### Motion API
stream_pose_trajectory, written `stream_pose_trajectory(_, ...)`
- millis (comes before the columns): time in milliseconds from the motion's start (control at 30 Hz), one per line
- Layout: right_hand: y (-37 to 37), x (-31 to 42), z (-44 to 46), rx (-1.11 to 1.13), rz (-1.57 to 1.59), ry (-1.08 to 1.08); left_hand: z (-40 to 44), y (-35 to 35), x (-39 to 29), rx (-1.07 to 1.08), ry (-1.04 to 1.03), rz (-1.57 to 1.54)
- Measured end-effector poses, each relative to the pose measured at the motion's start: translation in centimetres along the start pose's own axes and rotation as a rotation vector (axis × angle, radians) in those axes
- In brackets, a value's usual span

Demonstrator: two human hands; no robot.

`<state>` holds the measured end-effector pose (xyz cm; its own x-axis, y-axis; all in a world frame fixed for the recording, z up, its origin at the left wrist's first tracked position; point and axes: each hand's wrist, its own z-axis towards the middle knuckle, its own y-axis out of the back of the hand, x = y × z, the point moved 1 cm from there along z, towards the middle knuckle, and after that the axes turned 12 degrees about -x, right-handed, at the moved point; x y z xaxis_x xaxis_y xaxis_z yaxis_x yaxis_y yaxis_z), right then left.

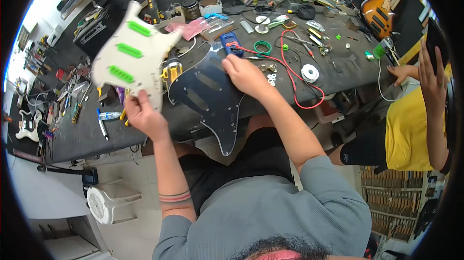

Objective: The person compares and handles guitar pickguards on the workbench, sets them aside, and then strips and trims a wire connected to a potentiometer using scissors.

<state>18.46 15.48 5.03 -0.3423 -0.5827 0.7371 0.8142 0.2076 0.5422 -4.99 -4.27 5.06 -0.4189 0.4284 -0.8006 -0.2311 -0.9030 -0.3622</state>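
Far to my left, a small white guitar body (29,125) sits by the bench (72,137), close to some messy tools. A white plastic stool (112,203) is down on the floor. A white and blue marker (103,127) lies on the bench, near its front edge.

Next is the cream guitar pickguard (137,66), up above the bench, with three bright green pickups (129,50) in a row. My left hand (145,115) has its bottom edge, with my thumb and fingers pinched together on it. A yellow drill (172,70) peeks out between this pickguard and the black pickguard (220,95).

The black one has three long slots, and its narrow end pokes out past the bench, over my lap. My right hand (246,74) pinches its upper right edge, with my fingers nearly closed. I can't tell if it touches the bench.

Just past it is a blue meter (231,42) with a red wire (290,71). Then come a ring of green tape (262,47) and a white spool (310,73). A brown and black electric guitar (378,12) is at the back right. Someone in a yellow shirt (408,134) has one hand (402,74) on the bench edge.
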Motion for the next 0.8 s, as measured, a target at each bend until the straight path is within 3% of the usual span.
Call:
stream_pose_trajectory(67,-0.2,0.3,-1.3,0.012,-0.106,-0.078,2.3,1.1,0.5,-0.049,-0.277,0.107)
stream_pose_trajectory(200,-1.3,-0.2,-2.4,-0.071,-0.275,0.047,8.8,2.3,-0.5,0.093,-0.973,0.295)
stream_pose_trajectory(300,-1.8,0.2,-2.7,-0.087,-0.295,0.081,9.6,0.8,-4.5,0.279,-1.245,0.38)
stream_pose_trajectory(800,-2.0,0.0,-3.4,-0.142,-0.308,0.125,9.3,0.4,-6.8,0.492,-1.447,0.449)
